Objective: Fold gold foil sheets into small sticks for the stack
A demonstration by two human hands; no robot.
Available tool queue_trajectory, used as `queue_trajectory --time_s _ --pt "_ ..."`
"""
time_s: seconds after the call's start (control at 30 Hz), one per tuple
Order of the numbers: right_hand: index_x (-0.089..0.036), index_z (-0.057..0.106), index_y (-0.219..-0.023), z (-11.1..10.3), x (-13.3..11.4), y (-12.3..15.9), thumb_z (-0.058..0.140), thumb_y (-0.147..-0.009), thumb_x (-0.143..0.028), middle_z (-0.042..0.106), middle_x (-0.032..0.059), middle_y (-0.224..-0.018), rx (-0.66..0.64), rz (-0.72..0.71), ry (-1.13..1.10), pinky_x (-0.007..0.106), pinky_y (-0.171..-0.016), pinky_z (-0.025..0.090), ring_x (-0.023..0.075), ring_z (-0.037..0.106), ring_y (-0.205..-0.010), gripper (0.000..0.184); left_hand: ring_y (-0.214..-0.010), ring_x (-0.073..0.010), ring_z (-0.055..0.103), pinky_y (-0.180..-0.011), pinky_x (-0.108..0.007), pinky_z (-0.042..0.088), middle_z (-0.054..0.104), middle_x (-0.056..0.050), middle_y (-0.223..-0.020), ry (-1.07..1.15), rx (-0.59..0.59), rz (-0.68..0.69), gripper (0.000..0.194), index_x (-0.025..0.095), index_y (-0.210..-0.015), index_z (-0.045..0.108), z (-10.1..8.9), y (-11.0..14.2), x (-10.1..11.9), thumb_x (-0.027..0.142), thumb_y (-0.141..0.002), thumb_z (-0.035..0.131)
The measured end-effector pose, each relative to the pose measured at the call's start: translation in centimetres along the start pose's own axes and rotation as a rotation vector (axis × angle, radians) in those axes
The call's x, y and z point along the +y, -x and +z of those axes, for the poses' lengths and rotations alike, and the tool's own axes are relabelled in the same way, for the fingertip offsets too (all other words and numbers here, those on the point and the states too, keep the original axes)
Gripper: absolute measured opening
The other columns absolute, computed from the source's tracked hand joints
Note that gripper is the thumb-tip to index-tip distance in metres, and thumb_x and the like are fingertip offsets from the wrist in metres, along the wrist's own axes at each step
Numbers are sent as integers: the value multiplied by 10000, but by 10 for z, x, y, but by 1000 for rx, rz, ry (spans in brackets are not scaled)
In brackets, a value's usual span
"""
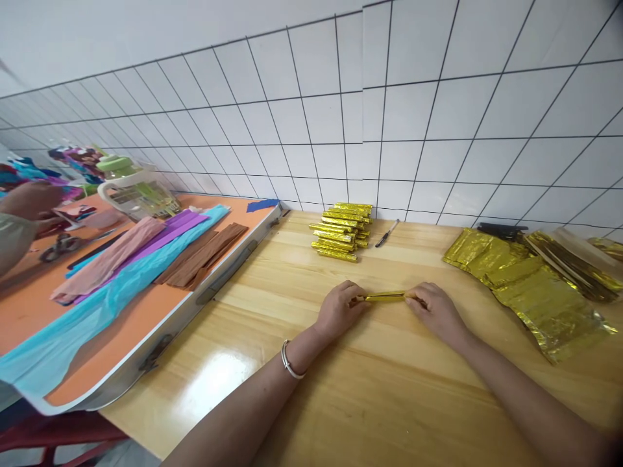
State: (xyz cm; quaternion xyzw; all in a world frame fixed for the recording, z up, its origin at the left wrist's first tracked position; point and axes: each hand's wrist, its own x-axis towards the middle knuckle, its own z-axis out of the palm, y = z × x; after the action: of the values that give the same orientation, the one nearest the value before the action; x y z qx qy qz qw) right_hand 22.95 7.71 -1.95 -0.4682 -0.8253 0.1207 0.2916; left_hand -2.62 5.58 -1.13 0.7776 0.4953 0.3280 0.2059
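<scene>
A narrow folded strip of gold foil [385,296] lies on the wooden table [272,305], pinched at both ends. My left hand [339,310] grips its left end with closed fingers; a bracelet sits on that wrist. My right hand [435,311] pinches the right end. Behind them a stack of several folded gold strips [342,231] rests near the tiled wall. Flat gold foil sheets [530,288] lie spread to the right of my right hand.
A black pen [387,233] lies beside the stack. An orange table [29,305] on the left carries coloured crepe paper strips [141,253], a plastic jug [134,188] and scissors [61,245]; another person's hand [29,201] works there. Dark sticks [501,229] lie by the wall.
</scene>
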Motion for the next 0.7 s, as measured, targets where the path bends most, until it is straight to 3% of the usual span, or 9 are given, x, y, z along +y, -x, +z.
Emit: queue_trajectory --time_s 0.27,0.5,0.7 --pt "-229 614 -871 -3 -10 16 478 -850 -203 619 55 -833 -37 -95 149 364 -737 415 221 530 -830 140 -789 -138 552 -680 -235 448 593 -40 -872 8 9 72 78 200 -850 642 2 -1 -3 216 -818 573" --pt "-215 622 -886 -7 -27 28 414 -883 -150 615 88 -865 -115 -200 336 370 -745 384 230 509 -840 218 -692 -124 514 -606 -224 422 550 -8 -760 15 8 -41 101 187 -832 602 0 0 -3 228 -750 643" --pt "-194 623 -903 -7 -30 30 428 -871 -104 612 87 -883 -126 -237 423 355 -753 369 219 501 -841 217 -699 -118 512 -632 -225 416 551 -2 -763 115 -38 -36 122 170 -747 589 -5 0 -3 232 -711 688"
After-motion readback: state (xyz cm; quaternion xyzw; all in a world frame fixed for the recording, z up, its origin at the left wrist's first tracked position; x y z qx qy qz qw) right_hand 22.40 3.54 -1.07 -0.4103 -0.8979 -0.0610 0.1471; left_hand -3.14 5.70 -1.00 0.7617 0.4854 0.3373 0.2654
